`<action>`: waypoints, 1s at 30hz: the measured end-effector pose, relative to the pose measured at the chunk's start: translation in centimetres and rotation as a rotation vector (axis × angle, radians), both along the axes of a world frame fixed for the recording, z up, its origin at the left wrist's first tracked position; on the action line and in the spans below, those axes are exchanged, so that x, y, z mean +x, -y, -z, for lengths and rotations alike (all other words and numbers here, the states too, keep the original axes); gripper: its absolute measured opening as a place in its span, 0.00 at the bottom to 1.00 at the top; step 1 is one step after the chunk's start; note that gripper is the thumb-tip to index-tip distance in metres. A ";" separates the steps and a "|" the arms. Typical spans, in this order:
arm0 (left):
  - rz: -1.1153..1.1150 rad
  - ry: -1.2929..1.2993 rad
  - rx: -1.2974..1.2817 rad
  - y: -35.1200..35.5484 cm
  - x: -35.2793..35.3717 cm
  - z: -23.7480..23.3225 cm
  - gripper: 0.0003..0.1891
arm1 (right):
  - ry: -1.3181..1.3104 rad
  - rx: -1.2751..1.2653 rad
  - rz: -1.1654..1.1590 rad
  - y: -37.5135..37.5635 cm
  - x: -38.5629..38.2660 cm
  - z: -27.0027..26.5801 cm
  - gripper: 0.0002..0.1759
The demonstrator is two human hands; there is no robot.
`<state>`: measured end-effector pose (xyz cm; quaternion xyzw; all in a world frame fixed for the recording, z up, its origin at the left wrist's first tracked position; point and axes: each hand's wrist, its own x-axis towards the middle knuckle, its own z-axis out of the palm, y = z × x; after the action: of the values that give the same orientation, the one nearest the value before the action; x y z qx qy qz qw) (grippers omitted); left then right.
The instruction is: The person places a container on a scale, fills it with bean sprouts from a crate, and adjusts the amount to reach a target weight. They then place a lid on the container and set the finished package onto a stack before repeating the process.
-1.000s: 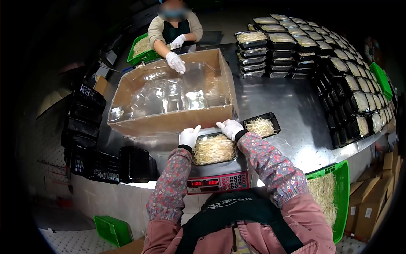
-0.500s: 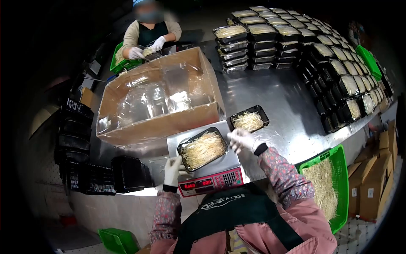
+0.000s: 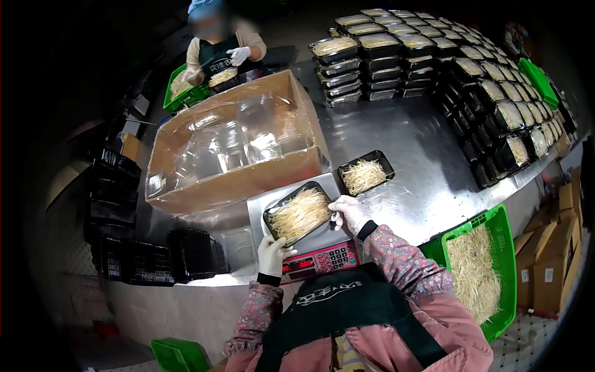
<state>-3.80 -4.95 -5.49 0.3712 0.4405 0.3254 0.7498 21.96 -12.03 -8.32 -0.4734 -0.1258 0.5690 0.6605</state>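
A black plastic tray of pale bean sprouts lies at a slant over the steel plate of a red digital scale. At the tray's near left corner my gloved left hand grips the rim, thumb over the edge. My gloved right hand pinches the right edge, its fingertips right at the rim. Just beyond that hand, a second black tray with sprouts rests on the steel table, some strands hanging over its side. My left forearm partly covers the scale's display.
A cardboard box of clear plastic lids stands behind the scale. Empty black trays are stacked left; packed trays rise at back right. A green crate of sprouts sits right. Across the table, a gloved co-worker handles sprouts.
My right hand has moved down and left onto the tray's right edge. My left hand has shifted right, along the tray's near corner. The co-worker's hands have moved apart.
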 end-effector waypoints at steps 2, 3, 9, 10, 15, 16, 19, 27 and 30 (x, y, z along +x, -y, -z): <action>0.003 -0.030 -0.021 0.4 -0.1 -0.4 0.05 | 0.070 -0.163 -0.059 -0.3 0.5 -1.1 0.09; 0.001 -0.067 -0.029 0.3 -0.4 -0.6 0.07 | 0.330 -0.203 -0.225 -0.5 1.8 -0.9 0.13; -0.046 -0.152 0.004 -0.5 -0.8 -0.3 0.16 | 1.781 -0.084 -0.019 -6.3 -2.5 -7.3 0.32; -0.029 -0.170 0.027 -0.8 -0.6 -0.3 0.15 | 1.891 -0.067 -0.102 -7.9 -4.2 -6.9 0.32; 0.018 -0.181 0.080 -1.8 0.2 0.5 0.09 | 1.990 -0.070 -0.461 -9.2 -6.7 -6.1 0.37; -0.001 -0.148 0.086 -1.7 0.4 0.7 0.09 | 1.997 -0.081 -0.465 -9.3 -6.7 -6.2 0.37; -0.030 -0.137 0.116 -1.8 1.1 0.3 0.11 | 1.989 -0.149 -0.558 -9.7 -6.7 -6.7 0.34; 0.134 -0.216 0.295 -1.8 -0.8 1.6 0.04 | 1.548 0.283 -0.198 -9.8 -4.9 -2.9 0.39; -0.043 -0.273 0.215 -2.9 -0.4 0.4 0.12 | 1.363 0.183 0.035 -6.3 -2.1 -6.4 0.35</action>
<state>-4.21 -2.08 -5.92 0.4803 0.5088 0.3333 0.6319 19.88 -5.74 -1.93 -0.6699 -0.5532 0.1206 0.4802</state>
